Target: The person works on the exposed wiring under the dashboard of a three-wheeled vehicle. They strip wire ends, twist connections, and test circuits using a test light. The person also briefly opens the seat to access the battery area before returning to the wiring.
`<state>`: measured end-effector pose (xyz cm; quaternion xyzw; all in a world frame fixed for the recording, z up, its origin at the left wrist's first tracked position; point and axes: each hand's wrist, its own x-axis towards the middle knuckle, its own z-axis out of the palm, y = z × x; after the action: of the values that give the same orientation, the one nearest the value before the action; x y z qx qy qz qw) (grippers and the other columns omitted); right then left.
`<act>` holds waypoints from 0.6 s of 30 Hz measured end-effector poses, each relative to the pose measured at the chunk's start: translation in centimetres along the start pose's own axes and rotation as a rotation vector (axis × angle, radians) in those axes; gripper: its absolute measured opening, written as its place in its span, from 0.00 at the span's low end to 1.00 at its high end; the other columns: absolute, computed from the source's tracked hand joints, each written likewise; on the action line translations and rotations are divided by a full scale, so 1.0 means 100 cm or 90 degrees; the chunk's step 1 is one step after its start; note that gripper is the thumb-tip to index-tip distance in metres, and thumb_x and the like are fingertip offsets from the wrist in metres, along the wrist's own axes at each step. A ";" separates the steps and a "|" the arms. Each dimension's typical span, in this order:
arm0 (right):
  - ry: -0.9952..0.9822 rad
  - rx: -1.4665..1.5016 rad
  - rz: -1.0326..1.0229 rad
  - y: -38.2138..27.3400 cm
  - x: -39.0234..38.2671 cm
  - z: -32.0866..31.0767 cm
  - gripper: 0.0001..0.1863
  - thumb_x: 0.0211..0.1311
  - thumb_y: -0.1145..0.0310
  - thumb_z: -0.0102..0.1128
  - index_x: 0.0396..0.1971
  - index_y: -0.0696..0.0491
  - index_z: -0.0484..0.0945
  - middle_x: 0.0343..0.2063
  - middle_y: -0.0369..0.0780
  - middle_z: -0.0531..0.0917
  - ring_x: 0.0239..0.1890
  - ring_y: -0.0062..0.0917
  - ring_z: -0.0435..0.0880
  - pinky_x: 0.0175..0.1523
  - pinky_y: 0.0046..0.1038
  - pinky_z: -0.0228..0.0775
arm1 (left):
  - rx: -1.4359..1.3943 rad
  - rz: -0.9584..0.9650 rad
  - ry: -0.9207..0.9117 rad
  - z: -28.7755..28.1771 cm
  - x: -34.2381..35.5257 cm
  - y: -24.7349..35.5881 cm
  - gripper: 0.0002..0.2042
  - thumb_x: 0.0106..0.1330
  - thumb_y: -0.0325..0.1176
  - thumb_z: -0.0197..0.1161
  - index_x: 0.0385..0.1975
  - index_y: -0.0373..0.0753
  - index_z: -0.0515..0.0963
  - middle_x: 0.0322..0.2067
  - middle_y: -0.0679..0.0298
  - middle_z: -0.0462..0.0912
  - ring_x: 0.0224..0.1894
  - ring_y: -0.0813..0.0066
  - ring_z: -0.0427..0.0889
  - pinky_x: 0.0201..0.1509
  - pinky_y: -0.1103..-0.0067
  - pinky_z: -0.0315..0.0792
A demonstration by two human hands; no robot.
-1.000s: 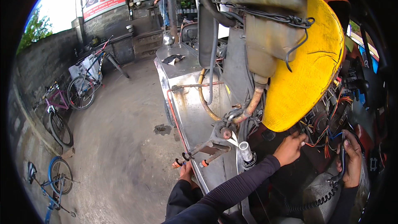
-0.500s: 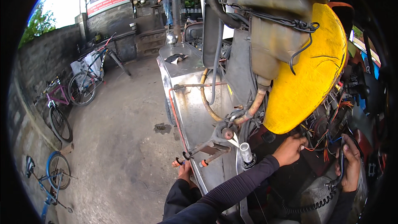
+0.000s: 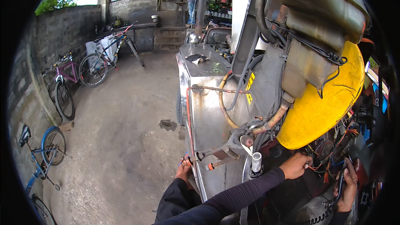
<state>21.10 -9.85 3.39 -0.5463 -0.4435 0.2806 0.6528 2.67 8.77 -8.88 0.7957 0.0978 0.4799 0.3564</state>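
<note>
My left hand [image 3: 295,166] reaches in from below with its fingers pinched on a thin orange wire [image 3: 315,167], beside a bundle of exposed wiring [image 3: 329,162]. To its right, my right hand [image 3: 348,188] is closed around a dark-handled test probe [image 3: 341,184] held nearly upright. A black coiled cord [image 3: 318,218] runs below the probe. The probe's top is close to blue and orange wires, but whether it touches them I cannot tell. A large yellow panel [image 3: 321,100] stands just beyond both hands.
A metal body panel [image 3: 212,112] with a red-brown pipe and projecting metal rods is left of my arms. A dark-clothed limb [image 3: 181,191] ends in bare skin beside the rods. Several bicycles [image 3: 66,87] line the left wall. A person [image 3: 191,0] stands at the back.
The view has swung, so the vehicle and yellow panel sit farther right and lower. Both hands keep their grip on the wire and probe, with little visible movement against the wiring.
</note>
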 end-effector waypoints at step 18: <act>-0.055 -0.043 0.019 -0.017 -0.012 0.025 0.27 0.74 0.65 0.56 0.70 0.56 0.73 0.28 0.38 0.81 0.13 0.19 0.71 0.16 0.22 0.58 | 0.044 -0.070 0.022 -0.008 -0.005 0.000 0.10 0.62 0.23 0.62 0.42 0.36 0.84 0.35 0.46 0.87 0.39 0.49 0.89 0.44 0.65 0.79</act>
<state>18.15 -10.15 4.71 -0.5621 -0.4724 0.2983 0.6099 1.69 8.89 -8.97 0.7925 0.1644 0.4695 0.3529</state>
